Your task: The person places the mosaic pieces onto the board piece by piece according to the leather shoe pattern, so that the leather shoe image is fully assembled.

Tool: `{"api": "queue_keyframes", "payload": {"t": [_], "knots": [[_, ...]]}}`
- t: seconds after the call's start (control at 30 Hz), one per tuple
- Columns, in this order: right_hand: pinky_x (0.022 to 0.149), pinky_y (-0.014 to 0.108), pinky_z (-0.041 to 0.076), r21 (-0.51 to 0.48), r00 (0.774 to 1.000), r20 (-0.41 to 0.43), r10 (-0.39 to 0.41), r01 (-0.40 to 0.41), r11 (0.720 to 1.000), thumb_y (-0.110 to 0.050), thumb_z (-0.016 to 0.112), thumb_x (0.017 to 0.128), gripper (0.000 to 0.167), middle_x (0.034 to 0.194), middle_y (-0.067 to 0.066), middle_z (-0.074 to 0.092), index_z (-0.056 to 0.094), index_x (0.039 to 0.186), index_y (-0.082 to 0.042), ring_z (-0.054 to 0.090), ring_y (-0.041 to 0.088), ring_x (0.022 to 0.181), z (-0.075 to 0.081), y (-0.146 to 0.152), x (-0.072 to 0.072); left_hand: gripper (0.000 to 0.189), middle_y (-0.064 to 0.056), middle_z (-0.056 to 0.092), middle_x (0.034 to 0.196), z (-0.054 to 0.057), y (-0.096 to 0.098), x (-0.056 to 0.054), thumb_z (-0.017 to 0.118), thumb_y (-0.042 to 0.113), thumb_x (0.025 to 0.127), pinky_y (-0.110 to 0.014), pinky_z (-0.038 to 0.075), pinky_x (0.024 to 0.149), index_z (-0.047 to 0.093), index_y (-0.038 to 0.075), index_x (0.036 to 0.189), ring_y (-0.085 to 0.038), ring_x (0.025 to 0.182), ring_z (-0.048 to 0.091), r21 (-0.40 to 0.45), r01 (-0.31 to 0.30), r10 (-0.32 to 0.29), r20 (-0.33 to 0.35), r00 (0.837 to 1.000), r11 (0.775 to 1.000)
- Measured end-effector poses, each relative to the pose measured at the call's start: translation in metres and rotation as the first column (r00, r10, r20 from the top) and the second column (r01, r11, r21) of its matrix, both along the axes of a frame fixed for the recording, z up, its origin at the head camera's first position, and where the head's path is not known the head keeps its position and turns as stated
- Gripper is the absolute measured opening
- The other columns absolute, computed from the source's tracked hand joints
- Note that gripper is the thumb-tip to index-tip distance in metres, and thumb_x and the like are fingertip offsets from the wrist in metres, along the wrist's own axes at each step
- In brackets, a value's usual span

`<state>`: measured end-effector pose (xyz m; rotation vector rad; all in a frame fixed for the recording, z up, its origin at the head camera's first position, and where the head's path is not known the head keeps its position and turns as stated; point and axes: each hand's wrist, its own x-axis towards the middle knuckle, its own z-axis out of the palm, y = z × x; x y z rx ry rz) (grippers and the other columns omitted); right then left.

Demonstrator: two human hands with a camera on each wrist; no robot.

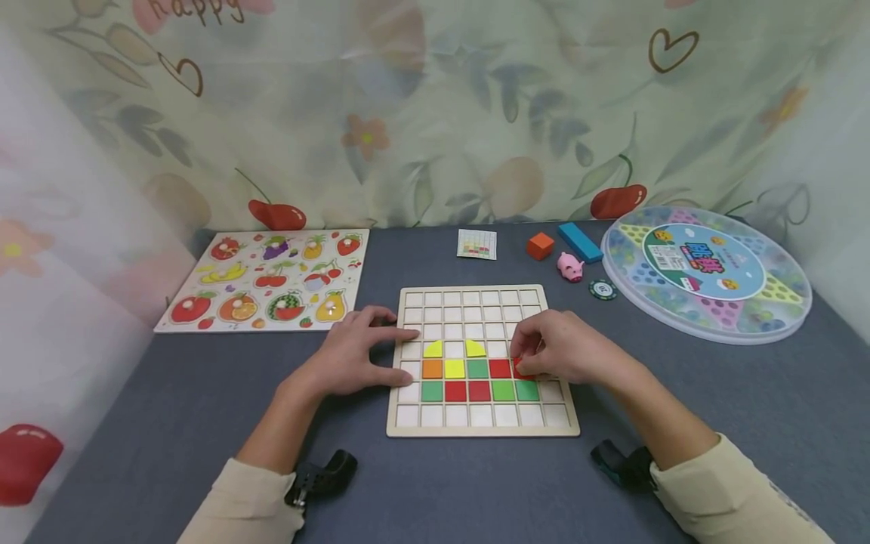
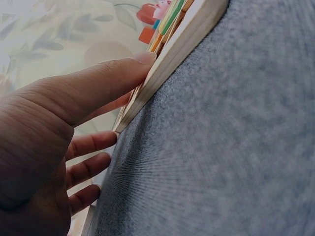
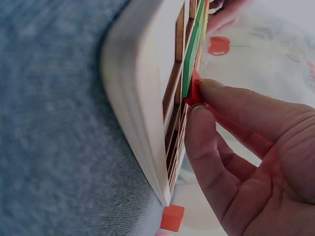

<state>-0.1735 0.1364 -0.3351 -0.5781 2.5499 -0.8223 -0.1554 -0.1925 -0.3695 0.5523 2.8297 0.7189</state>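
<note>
A wooden grid board (image 1: 482,428) lies in front of me, with coloured square tiles in two of its rows and two yellow rounded pieces (image 1: 475,349) above them. My right hand (image 1: 567,349) pinches a red tile (image 3: 194,88) between thumb and finger at the right end of the upper tile row, beside a green tile (image 3: 189,64). The fingers partly hide this tile in the head view. My left hand (image 1: 350,353) rests at the board's left edge, its thumb and index finger extended onto the frame and the other fingers spread loosely.
A fruit picture board (image 1: 248,302) lies at the left. Behind the grid are a small pattern card (image 1: 477,244), an orange cube (image 1: 540,245), a blue block (image 1: 580,242), a pink pig figure (image 1: 569,267) and a chip (image 1: 603,289). A round game box (image 1: 707,317) stands at the right.
</note>
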Motion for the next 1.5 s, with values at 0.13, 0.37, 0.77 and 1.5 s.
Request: {"api": "queue_keyframes", "payload": {"t": [0.13, 0.37, 0.77, 1.5], "knots": [[0.068, 0.032, 0.047, 0.013, 1.0, 0.007, 0.015, -0.015, 1.0, -0.011, 0.078, 0.09, 0.005, 0.08, 0.002, 0.065, 0.075, 0.092, -0.014, 0.057, 0.019, 0.078, 0.0, 0.002, -0.001, 0.065, -0.009, 0.047, 0.149, 0.0, 0.001, 0.0, 0.084, 0.051, 0.082, -0.06, 0.034, 0.109, 0.066, 0.032, 0.141, -0.033, 0.133, 0.04, 0.002, -0.001, 0.001, 0.004, 1.0, 1.0], [0.068, 0.032, 0.047, 0.03, 1.0, -0.014, 0.019, -0.018, 0.999, -0.01, 0.077, 0.09, 0.004, 0.078, 0.0, 0.066, 0.077, 0.092, -0.014, 0.057, 0.018, 0.076, -0.002, 0.004, -0.002, 0.065, -0.009, 0.046, 0.15, -0.001, 0.003, -0.001, 0.084, 0.05, 0.082, -0.06, 0.034, 0.11, 0.065, 0.032, 0.142, -0.034, 0.133, 0.039, 0.005, -0.001, 0.001, 0.008, 1.0, 1.0], [0.069, 0.032, 0.049, 0.032, 1.0, -0.018, -0.006, 0.007, 0.999, -0.008, 0.076, 0.09, 0.005, 0.082, 0.002, 0.066, 0.074, 0.094, -0.011, 0.058, 0.018, 0.077, -0.003, 0.008, -0.001, 0.066, -0.01, 0.046, 0.15, -0.002, 0.008, -0.002, 0.084, 0.05, 0.082, -0.06, 0.033, 0.111, 0.065, 0.031, 0.142, -0.034, 0.133, 0.039, 0.001, 0.001, -0.001, 0.007, 1.0, 1.0], [0.1, 0.061, 0.049, 0.118, 0.934, -0.355, -0.036, 0.083, 0.99, -0.04, 0.07, 0.098, 0.055, 0.138, 0.018, 0.058, 0.059, 0.144, -0.01, 0.054, 0.038, 0.125, 0.013, 0.081, 0.013, 0.078, -0.015, 0.039, 0.159, 0.016, -0.018, 0.017, 0.076, 0.047, 0.091, -0.063, 0.04, 0.112, 0.045, 0.02, 0.158, -0.037, 0.144, 0.038, 0.032, -0.049, 0.049, 0.0, 0.999, 0.998]]}}
